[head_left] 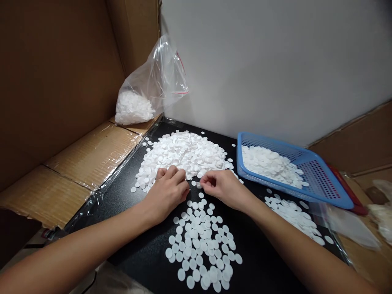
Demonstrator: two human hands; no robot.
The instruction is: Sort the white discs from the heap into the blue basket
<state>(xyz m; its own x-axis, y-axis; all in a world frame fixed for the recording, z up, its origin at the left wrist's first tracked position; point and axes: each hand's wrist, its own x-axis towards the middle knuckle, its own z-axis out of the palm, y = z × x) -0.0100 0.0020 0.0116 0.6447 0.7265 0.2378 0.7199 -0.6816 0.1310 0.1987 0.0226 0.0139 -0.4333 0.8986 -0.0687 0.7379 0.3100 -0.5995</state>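
Observation:
A large heap of small white discs (pixel 186 149) lies on the black tabletop (pixel 116 208). At its near edge my left hand (pixel 171 185) is closed, fingers curled down and thumb tucked in; whatever it holds is hidden. Just to the right, my right hand (pixel 222 187) pinches thumb and forefinger together, with a white disc (pixel 198 185) at the fingertips. The two hands are a short gap apart. Nearer to me, a loose spread of white discs (pixel 196 234) lies below and between both hands, some overlapping.
A blue basket (pixel 294 190) with white discs stands at the right, over a red tray (pixel 359 208). More discs (pixel 294 216) lie beside my right forearm. A clear bag (pixel 137 102) of white pieces rests on cardboard (pixel 94 151) at back left. A grey wall (pixel 260 73) rises behind.

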